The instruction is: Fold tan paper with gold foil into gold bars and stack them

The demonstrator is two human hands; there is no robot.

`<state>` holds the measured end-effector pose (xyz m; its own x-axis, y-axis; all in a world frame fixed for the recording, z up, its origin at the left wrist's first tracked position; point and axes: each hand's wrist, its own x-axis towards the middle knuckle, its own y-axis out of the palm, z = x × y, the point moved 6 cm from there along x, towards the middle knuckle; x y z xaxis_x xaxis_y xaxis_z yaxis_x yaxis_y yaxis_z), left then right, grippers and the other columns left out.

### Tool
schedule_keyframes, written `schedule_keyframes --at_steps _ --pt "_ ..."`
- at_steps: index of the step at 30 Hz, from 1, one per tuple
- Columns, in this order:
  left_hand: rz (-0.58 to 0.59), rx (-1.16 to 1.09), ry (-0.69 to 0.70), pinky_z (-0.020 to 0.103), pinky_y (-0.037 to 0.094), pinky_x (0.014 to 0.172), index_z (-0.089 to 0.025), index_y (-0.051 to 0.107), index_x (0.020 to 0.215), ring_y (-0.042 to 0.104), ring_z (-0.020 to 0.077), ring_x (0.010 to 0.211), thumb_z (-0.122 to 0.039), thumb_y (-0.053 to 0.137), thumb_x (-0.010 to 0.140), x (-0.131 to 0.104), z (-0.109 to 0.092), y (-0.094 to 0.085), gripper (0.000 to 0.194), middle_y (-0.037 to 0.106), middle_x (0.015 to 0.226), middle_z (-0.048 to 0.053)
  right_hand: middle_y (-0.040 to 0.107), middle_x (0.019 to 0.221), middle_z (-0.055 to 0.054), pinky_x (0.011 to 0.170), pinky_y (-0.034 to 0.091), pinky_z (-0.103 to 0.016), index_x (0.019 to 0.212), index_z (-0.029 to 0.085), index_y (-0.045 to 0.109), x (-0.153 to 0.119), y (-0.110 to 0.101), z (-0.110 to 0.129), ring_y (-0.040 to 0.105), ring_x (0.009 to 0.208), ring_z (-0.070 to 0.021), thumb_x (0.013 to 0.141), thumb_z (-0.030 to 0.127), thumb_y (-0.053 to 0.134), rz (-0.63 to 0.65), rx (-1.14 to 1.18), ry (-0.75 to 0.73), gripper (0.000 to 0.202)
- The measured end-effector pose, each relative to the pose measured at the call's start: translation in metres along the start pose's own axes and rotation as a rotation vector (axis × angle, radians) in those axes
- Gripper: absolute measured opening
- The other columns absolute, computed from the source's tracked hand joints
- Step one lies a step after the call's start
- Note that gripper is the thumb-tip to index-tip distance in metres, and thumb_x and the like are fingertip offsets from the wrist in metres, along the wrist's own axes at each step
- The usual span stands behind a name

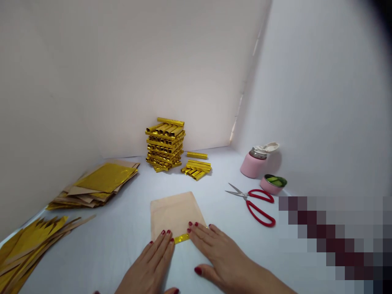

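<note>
A tan sheet of paper (176, 210) lies flat on the pale table in front of me. Along its near edge runs a narrow folded strip (181, 238) that shows shiny gold. My left hand (150, 261) lies flat with its fingertips on the left part of this edge. On the right part rest the fingers of my right hand (214, 251), stretched out, with the thumb apart on the table. Between the two hands a short length of the gold fold stays visible; the rest of it is under my fingers.
Gold paper tubes stand in a crisscross stack (165, 145), with a smaller pile (196, 169) beside it. Gold-and-tan sheets (104, 179) and cut strips (36, 245) lie left. Open red-handled scissors (247, 197), a pink flask (253, 164) and a small pink bowl (272, 187) are right.
</note>
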<state>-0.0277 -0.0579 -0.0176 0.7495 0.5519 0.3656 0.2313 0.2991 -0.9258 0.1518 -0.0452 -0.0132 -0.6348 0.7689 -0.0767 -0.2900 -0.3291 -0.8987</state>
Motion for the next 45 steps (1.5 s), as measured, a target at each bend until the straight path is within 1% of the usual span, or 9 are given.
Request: schedule_keyframes --at_steps 5,12,15,19,25,31,35,41,45 --pt "0.011 0.102 0.007 0.028 0.051 0.086 -0.014 0.022 0.145 0.055 0.0247 0.116 -0.05 0.053 0.087 -0.015 0.007 -0.011 0.075 0.05 0.135 0.014 0.02 0.15 -0.004 0.11 0.02 -0.053 0.146 0.026 0.018 -0.015 -0.013 -0.02 0.019 0.138 -0.0254 0.094 0.045 0.04 -0.025 -0.03 0.112 0.059" --pt "-0.032 0.119 -0.058 0.027 0.05 0.086 -0.019 0.021 0.146 0.057 0.0236 0.114 -0.046 0.05 0.09 -0.018 0.008 -0.018 0.069 0.052 0.133 0.01 0.019 0.151 -0.006 0.109 0.021 -0.056 0.146 0.024 0.016 -0.018 -0.014 -0.022 0.018 0.138 -0.0266 0.094 0.046 0.04 -0.096 -0.106 0.128 0.062" --pt "-0.045 0.169 -0.045 0.028 0.05 0.085 -0.017 0.021 0.146 0.057 0.0241 0.113 -0.046 0.05 0.089 -0.016 0.007 -0.016 0.071 0.053 0.133 0.011 0.02 0.15 -0.01 0.107 0.018 -0.06 0.146 0.021 0.018 -0.011 -0.013 -0.004 0.017 0.137 -0.031 0.091 0.047 0.046 -0.149 -0.163 0.001 0.067" --pt "-0.045 0.189 -0.028 0.028 0.05 0.084 -0.016 0.017 0.147 0.058 0.0241 0.112 -0.048 0.051 0.089 -0.017 0.009 -0.016 0.074 0.054 0.132 0.011 0.031 0.146 -0.011 0.108 0.021 -0.054 0.145 0.021 0.026 0.0 0.0 0.019 0.028 0.134 -0.0291 0.089 0.055 0.045 -0.025 -0.089 -0.233 0.068" --pt "-0.048 0.141 -0.009 0.024 0.051 0.081 -0.02 0.014 0.148 0.06 0.0208 0.109 -0.053 0.05 0.088 -0.023 0.014 -0.01 0.077 0.056 0.129 0.009 0.026 0.149 -0.006 0.109 0.021 -0.054 0.144 0.022 0.026 -0.009 -0.016 -0.023 0.023 0.137 -0.0256 0.094 0.043 0.04 -0.05 -0.072 0.1 0.056" --pt "-0.164 0.106 -0.058 0.029 0.051 0.082 -0.021 0.033 0.142 0.058 0.0253 0.112 -0.049 0.045 0.09 -0.02 0.017 -0.001 0.06 0.053 0.133 0.01 0.024 0.15 -0.002 0.11 0.018 -0.054 0.145 0.028 0.021 -0.014 -0.017 -0.034 0.021 0.138 -0.0237 0.095 0.042 0.039 -0.047 -0.062 0.099 0.055" --pt "-0.056 0.081 0.001 0.029 0.045 0.093 -0.018 0.04 0.137 0.052 0.0243 0.119 -0.041 0.055 0.089 0.013 -0.001 -0.004 0.055 0.048 0.137 0.011 0.028 0.149 -0.003 0.11 0.019 -0.054 0.145 0.028 0.024 -0.012 -0.016 -0.033 0.023 0.137 -0.0245 0.095 0.042 0.039 -0.057 -0.073 0.1 0.054" --pt "0.238 -0.091 0.01 0.043 0.042 0.098 -0.021 -0.001 0.147 0.038 0.0279 0.13 -0.052 0.048 0.09 0.029 -0.014 0.029 0.081 0.032 0.146 0.011 0.023 0.15 -0.009 0.108 0.024 -0.054 0.145 0.019 0.024 -0.014 -0.02 -0.033 0.022 0.137 -0.0271 0.095 0.043 0.038 -0.135 -0.14 0.091 0.057" --pt "0.233 -0.101 -0.009 0.044 0.041 0.098 -0.023 -0.016 0.142 0.037 0.0286 0.13 -0.05 0.05 0.09 0.025 -0.013 0.037 0.089 0.031 0.146 0.01 0.035 0.145 -0.01 0.109 0.025 -0.047 0.143 0.019 0.03 -0.014 -0.019 -0.011 0.029 0.134 -0.0261 0.093 0.042 0.044 -0.104 -0.164 -0.172 0.057"
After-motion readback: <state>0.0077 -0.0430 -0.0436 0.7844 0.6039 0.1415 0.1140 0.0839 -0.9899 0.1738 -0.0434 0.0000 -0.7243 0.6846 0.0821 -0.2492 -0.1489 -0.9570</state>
